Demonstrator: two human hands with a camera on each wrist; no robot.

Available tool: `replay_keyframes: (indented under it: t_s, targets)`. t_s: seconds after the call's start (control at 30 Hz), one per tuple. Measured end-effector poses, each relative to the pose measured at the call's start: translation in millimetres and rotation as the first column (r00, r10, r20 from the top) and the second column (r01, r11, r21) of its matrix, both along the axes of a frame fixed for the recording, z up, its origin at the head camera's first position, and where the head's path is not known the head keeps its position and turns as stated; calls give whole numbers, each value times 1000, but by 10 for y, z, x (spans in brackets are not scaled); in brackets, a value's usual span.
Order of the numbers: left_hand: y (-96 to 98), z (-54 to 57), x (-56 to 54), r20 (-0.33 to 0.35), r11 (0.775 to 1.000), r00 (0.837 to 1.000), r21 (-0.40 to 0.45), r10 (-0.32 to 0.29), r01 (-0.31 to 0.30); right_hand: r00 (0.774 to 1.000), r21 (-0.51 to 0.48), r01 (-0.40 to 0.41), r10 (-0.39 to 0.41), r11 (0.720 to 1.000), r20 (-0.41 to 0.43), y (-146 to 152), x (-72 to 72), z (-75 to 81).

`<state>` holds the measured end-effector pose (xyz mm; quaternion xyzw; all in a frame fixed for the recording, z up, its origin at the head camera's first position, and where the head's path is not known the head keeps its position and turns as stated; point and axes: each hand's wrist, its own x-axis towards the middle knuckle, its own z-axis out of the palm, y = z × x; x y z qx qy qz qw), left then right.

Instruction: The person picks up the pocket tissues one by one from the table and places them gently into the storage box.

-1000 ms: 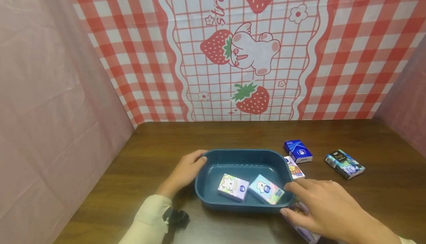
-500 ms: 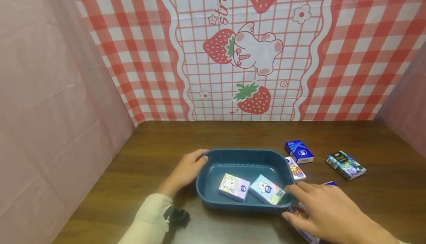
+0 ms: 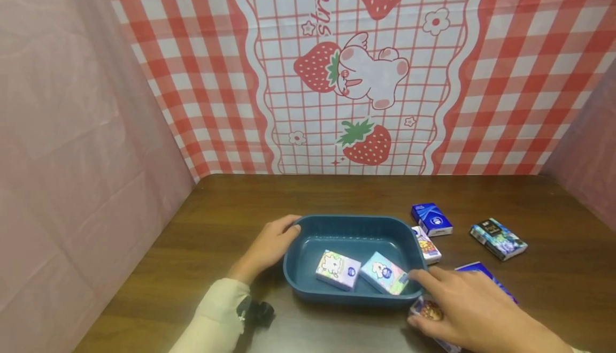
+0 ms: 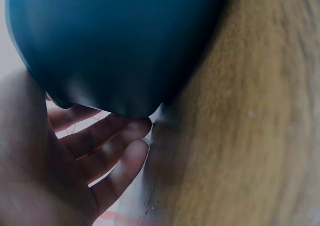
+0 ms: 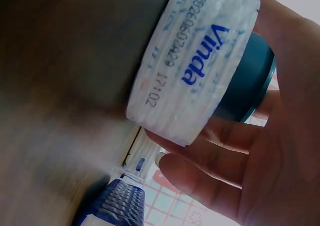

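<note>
A teal plastic tub [image 3: 356,223] stands on the table, with a white-and-purple tissue pack [image 3: 338,270] and a light-blue tissue pack [image 3: 384,274] lying inside. At its left end my left hand [image 3: 267,248] holds the wall, thumb at the rim and fingers behind the outside corner. Beside the tub's right end, my right hand [image 3: 474,302] grips a purple tissue pack [image 3: 430,310] between thumb and fingers; its index fingertip is at the tub's rim. The right wrist view shows the pack's clear wrapped end [image 5: 195,60] printed "Vinda". My palm hides much of that pack.
Behind the right hand lies a blue pack [image 3: 488,275], partly covered. A white patterned pack [image 3: 425,245], another blue pack [image 3: 432,219] and a dark floral pack [image 3: 498,238] lie right of the tub. A checked strawberry cloth [image 3: 366,101] hangs behind the wooden table [image 3: 202,267].
My right hand has shifted slightly toward the table's front, and more of the blue pack behind it shows. The left hand and tub stay about where they were.
</note>
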<state>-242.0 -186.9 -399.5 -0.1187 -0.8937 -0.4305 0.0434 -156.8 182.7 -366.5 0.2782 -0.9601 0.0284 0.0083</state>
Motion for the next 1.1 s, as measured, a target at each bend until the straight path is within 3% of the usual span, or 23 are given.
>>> replay_keyframes:
  t_s: [0.1, 0.2, 0.43, 0.73, 0.83, 1.0, 1.1]
  targets:
    - [-4, 1, 3, 6, 1000, 1000, 1, 1, -1, 995, 27, 47, -49, 999, 84, -7, -12, 3]
    - [-6, 1, 3, 10, 1000, 1000, 2, 1, -1, 991, 28, 61, -64, 998, 116, -3, -15, -7]
    - [-7, 3, -4, 9, 1000, 1000, 6, -3, 3, 990, 23, 65, -67, 998, 122, -1, -30, -22]
    - [3, 6, -4, 8, 1000, 1000, 11, -9, 9, 972, -13, 113, -108, 994, 208, 17, -27, -17]
    - [1, 6, 0, 10, 1000, 1000, 12, -7, 6, 985, -31, 81, -75, 996, 156, 21, -19, -6]
    - [-4, 16, 15, 18, 1000, 1000, 9, 5, -5, 1000, -46, 0, -1, 999, -27, 32, -7, -6]
    - [-6, 12, 19, 27, 1000, 1000, 8, 8, -8, 999, -55, -4, 1, 998, -47, 40, -4, -8]
